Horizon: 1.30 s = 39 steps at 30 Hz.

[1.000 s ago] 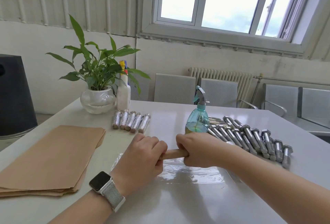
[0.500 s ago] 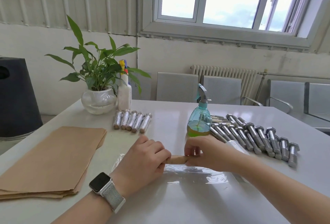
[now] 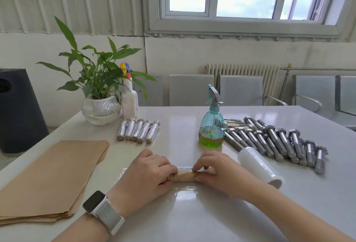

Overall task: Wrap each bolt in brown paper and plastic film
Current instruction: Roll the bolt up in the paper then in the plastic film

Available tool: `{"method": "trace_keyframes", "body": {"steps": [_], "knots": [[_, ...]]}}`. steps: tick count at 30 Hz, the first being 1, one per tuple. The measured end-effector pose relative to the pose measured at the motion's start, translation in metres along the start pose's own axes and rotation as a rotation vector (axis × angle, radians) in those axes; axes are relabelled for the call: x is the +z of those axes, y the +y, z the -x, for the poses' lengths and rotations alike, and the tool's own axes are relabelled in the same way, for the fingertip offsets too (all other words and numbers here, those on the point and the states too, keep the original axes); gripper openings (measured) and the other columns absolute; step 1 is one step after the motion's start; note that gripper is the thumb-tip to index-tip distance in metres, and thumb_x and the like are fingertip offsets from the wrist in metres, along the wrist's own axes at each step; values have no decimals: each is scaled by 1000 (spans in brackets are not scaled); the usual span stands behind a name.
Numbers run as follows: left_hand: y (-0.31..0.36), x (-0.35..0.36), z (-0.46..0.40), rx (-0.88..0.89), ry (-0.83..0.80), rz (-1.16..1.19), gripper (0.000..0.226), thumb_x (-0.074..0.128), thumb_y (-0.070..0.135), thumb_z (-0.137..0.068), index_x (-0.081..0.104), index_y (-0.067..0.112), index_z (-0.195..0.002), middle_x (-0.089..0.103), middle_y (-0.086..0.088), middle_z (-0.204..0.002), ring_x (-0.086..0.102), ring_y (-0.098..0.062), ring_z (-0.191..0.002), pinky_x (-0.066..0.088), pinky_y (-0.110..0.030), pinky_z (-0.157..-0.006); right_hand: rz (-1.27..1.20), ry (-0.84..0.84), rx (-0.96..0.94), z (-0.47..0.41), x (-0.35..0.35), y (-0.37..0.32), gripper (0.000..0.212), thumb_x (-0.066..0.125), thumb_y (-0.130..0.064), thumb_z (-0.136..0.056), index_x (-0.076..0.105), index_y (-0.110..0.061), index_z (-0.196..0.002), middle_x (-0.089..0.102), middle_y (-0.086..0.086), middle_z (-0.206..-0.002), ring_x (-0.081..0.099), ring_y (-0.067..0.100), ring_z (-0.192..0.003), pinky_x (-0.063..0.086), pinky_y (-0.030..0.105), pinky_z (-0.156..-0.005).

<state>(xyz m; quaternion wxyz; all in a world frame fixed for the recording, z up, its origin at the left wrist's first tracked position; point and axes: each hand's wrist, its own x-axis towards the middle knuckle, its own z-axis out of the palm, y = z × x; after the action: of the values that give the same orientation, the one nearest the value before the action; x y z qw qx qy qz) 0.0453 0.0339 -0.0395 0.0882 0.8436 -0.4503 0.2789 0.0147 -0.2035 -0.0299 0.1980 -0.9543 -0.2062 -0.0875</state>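
A bolt rolled in brown paper (image 3: 185, 176) lies across a sheet of clear plastic film (image 3: 183, 193) on the white table (image 3: 192, 222). My left hand (image 3: 146, 176) grips its left end, fingers curled over it. At its right end my right hand (image 3: 221, 172) pinches the paper and the film's far edge. Several bare steel bolts (image 3: 277, 141) lie in a row at the right. Several wrapped bolts (image 3: 137, 131) lie side by side near the plant. A roll of plastic film (image 3: 260, 166) lies right of my right hand. A stack of brown paper sheets (image 3: 48, 180) sits at the left.
A teal spray bottle (image 3: 212, 126) with green liquid stands behind my hands. At the back left are a potted plant in a glass bowl (image 3: 101, 109) and a white spray bottle (image 3: 130, 101). A black bin (image 3: 17, 110) stands off the table's left; grey chairs line the far wall.
The view has tilted down slightly and the film roll has come into sight. My right hand's fingers have shifted from gripping the bolt's end to pinching the film edge over it.
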Motion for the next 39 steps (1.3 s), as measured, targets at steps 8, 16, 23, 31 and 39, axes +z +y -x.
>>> {"method": "trace_keyframes", "body": {"steps": [8, 16, 23, 31, 39], "knots": [[0, -2, 0, -100, -102, 102, 23, 82, 25, -64, 72, 30, -85, 68, 16, -81, 64, -6, -70, 33, -25, -74, -142, 45, 43, 1, 7, 5, 11, 72, -30, -88, 74, -24, -97, 58, -15, -94, 52, -4, -84, 38, 6, -74], [-7, -4, 10, -226, -175, 292, 30, 55, 60, -84, 68, 41, -103, 60, 27, -102, 52, 9, -96, 27, -20, -94, -158, -11, 40, 2, 7, 6, 23, 76, -26, -85, 60, -41, -78, 59, -15, -94, 50, -6, -86, 38, 7, -74], [-17, -25, 17, -338, -111, 227, 7, 65, 36, -80, 59, 39, -80, 58, 23, -81, 54, 2, -78, 32, -23, -89, -162, 0, 61, 3, 8, 5, 33, 77, -28, -84, 54, -49, -72, 61, -15, -94, 54, 0, -86, 40, 9, -73], [-10, -25, 17, -379, -146, 281, 4, 63, 32, -86, 63, 35, -89, 62, 25, -75, 59, 1, -73, 31, -15, -88, -185, 50, 58, 8, 11, 3, 33, 78, -24, -82, 56, -47, -76, 62, -16, -91, 55, 1, -88, 44, 15, -79], [-4, -27, 18, -443, -131, 371, 40, 43, 65, -74, 66, 39, -96, 65, 33, -87, 62, 2, -82, 24, -3, -86, -210, 85, 87, 11, 15, 3, 28, 78, -23, -82, 60, -44, -79, 63, -17, -90, 56, 1, -89, 44, 17, -81]]}}
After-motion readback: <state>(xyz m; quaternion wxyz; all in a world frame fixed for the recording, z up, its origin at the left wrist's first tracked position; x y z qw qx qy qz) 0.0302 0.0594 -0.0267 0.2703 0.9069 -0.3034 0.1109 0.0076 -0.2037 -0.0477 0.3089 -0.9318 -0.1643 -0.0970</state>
